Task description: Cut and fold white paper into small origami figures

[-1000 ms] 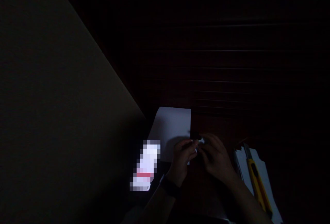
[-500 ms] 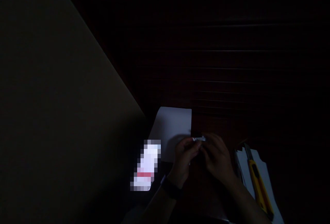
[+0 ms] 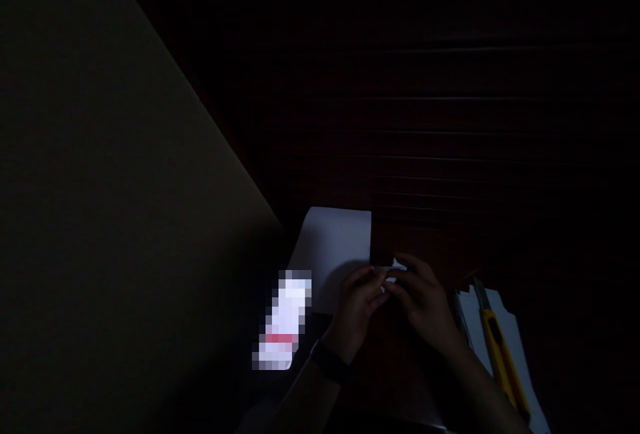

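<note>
The scene is very dark. My left hand [image 3: 356, 311] and my right hand [image 3: 423, 304] meet fingertip to fingertip over a dark wooden table. Both pinch a small white piece of paper [image 3: 393, 273] between them; its shape is hard to make out. A dark band sits on my left wrist. A white sheet [image 3: 333, 247] lies flat just behind my left hand.
A yellow utility knife [image 3: 497, 347] lies on white sheets [image 3: 520, 347] at the right. A bright lit phone screen [image 3: 284, 321] lies left of my left hand. A large tan board [image 3: 100, 221] fills the left side. Dark slatted wood [image 3: 450, 121] stretches behind.
My fingers have shifted slightly on the small white piece, which now shows a little further right and higher between the fingertips. Everything else stays put.
</note>
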Demonstrator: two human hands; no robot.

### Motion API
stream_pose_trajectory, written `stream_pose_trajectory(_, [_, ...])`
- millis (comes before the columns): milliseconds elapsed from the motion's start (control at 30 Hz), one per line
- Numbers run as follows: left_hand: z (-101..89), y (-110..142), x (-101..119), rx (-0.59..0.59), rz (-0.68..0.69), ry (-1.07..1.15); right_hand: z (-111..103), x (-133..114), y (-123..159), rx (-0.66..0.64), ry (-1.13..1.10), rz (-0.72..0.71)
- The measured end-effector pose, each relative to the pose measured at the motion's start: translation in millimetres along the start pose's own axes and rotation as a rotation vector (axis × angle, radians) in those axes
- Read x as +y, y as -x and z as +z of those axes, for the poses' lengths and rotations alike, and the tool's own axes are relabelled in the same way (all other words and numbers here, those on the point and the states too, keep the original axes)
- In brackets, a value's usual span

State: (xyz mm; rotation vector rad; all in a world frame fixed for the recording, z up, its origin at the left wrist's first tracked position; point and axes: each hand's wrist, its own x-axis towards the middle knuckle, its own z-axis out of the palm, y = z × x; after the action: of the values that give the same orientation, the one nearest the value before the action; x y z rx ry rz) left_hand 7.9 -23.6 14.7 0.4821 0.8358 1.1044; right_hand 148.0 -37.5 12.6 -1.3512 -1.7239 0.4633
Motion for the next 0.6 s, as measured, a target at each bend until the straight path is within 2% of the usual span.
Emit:
stream_pose_trajectory(133, [-1.2, -0.8, 0.3, -0.027, 0.001, 0.034, -1.6, 1.3, -1.3, -0.04, -0.056, 0.067])
stream_pose_trajectory(333, [-2.4, -0.8, -1.3, -0.017, -0.001, 0.005, -0.7, -0.2, -1.6, -0.081, -0.079, 0.063])
stream_pose_trajectory(600, [1.2, -4.4, -2.7, 0.067, 0.154, -0.197, -0.9, -2.8, -1.5, -0.095, -0.104, 0.07])
